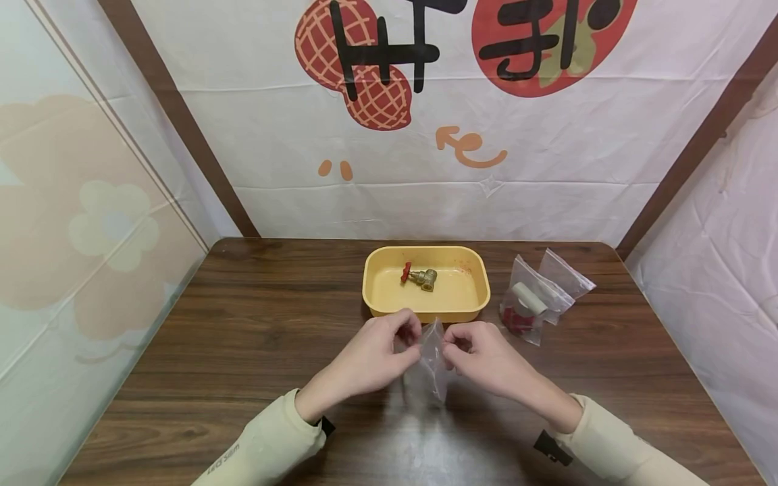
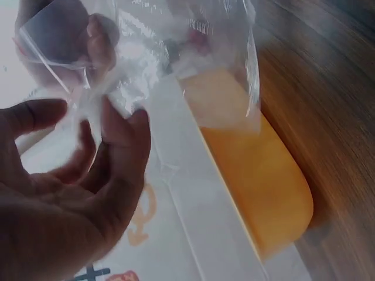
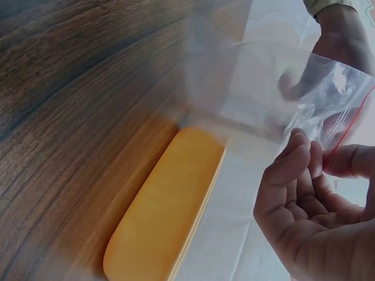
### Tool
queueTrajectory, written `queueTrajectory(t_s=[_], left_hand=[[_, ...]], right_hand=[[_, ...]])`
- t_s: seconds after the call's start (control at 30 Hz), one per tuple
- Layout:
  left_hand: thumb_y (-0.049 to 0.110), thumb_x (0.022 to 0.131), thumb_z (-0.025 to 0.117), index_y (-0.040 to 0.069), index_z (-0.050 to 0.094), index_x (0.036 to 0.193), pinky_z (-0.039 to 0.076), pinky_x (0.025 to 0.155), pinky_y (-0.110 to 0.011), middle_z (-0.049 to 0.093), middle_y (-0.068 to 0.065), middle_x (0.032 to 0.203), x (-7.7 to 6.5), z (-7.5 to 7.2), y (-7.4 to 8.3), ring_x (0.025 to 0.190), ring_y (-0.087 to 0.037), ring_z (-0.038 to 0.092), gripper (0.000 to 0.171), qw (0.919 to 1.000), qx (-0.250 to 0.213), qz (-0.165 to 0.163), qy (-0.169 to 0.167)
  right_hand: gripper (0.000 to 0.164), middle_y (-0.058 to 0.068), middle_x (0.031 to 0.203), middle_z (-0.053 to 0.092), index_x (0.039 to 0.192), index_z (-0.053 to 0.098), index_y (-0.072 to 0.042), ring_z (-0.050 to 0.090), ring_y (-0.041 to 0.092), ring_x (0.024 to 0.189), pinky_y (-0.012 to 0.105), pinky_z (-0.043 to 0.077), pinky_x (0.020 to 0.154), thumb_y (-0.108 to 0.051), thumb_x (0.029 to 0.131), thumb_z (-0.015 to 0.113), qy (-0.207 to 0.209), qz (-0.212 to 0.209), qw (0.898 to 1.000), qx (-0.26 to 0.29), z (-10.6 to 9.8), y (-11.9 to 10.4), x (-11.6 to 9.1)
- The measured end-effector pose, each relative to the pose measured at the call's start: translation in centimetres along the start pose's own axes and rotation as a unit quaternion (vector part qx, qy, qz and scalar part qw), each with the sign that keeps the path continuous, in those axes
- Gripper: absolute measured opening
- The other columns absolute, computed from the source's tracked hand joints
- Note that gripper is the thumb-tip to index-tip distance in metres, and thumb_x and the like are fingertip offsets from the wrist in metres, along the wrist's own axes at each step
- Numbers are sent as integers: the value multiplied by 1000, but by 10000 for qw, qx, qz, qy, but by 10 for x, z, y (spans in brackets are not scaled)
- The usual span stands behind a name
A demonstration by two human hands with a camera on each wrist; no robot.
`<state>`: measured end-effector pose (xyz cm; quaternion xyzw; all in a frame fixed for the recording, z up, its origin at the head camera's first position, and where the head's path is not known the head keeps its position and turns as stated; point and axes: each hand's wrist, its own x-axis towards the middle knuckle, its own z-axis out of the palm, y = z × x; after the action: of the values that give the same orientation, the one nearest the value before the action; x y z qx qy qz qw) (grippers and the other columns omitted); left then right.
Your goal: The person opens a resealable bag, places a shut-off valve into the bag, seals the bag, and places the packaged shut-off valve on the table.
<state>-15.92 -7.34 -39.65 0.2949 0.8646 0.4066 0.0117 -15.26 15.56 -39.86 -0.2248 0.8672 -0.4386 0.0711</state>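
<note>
A clear zip bag (image 1: 433,364) hangs between my two hands, in front of the yellow tray. Thumb and fingers of my right hand (image 1: 486,354) pinch its top edge, where a red zip line (image 3: 354,120) shows in the right wrist view. My left hand (image 1: 379,351) curls its thumb and fingers at the opposite side of the bag's mouth, holding it there. Through the clear film (image 2: 193,35) nothing shows inside the bag. A brass valve with a red handwheel (image 1: 422,277) lies in the yellow tray (image 1: 377,307).
To the right of the tray lie zip bags; the nearer bag (image 1: 525,307) holds a whitish cylinder and something red, and another bag (image 1: 565,270) lies behind it. All stand on a dark wooden table (image 1: 243,351). A printed cloth (image 1: 425,209) hangs behind the table's far edge.
</note>
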Motion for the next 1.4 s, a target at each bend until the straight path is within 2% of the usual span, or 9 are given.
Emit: queueTrajectory(t_s=[0.07,0.17,0.23,0.33,0.53,0.77,1.0,1.27,1.4], left_hand=[[9,91,73,12,62,117,54,90,-33,64,5,113,-2,2,1,105,-12,62,28,9992,29,389,33],[14,94,74,14,56,130,44,110,-40,52,2,140,-5,3,3,135,-17,47,40,9949,178,989,-50],[18,95,75,17,58,130,38,116,-44,43,0,150,-7,4,4,145,-19,35,39,9915,333,1251,-94],[26,96,76,24,64,120,31,121,-46,34,-1,158,-9,2,5,153,-21,21,27,9881,634,1397,-108],[24,98,78,24,72,114,20,125,-49,32,-7,161,-9,-2,3,157,-26,12,17,9818,1129,1488,-343],[20,96,80,23,75,108,21,125,-49,40,-11,151,-8,-3,1,155,-34,19,14,9735,1520,1693,-220],[18,96,79,23,75,103,27,122,-46,43,-9,143,-8,-8,-1,147,-29,29,10,9753,1426,1684,-73],[21,100,75,19,70,104,29,121,-46,55,-3,130,-9,-16,-1,143,-25,37,6,9785,1448,1441,-283],[22,100,76,20,68,101,31,120,-44,57,1,127,-10,-20,-2,140,-22,41,8,9794,1445,1383,-260]], right_hand=[[21,-6,66,62,78,68,-15,55,9,54,24,41,48,-5,95,60,-26,4,10000,48,-1,-1,0],[21,-6,66,62,79,68,-15,56,10,54,24,41,47,-8,97,61,-40,12,9999,138,-1,-3,0],[21,-5,66,63,80,68,-15,57,11,55,24,42,47,-11,99,61,-47,20,9998,184,-2,-4,1],[21,-3,68,65,80,69,-14,60,13,57,25,43,48,-13,100,62,-80,88,9996,252,-2,-4,1],[21,0,70,65,85,71,-13,61,15,61,27,46,50,-10,100,58,-189,201,9991,335,-5,-3,2],[22,1,72,66,87,70,-13,62,15,63,28,48,52,-14,105,57,-352,305,9986,249,-6,2,3],[22,-1,71,65,84,68,-10,63,14,63,28,50,54,-11,102,57,-358,294,9989,59,-10,10,2],[24,-6,66,61,78,68,-13,58,12,59,27,47,53,-10,100,58,-295,209,9990,-258,-16,12,0],[24,-7,65,60,77,68,-13,57,11,59,27,47,54,-9,99,57,-219,213,9988,-396,-20,12,-1]])
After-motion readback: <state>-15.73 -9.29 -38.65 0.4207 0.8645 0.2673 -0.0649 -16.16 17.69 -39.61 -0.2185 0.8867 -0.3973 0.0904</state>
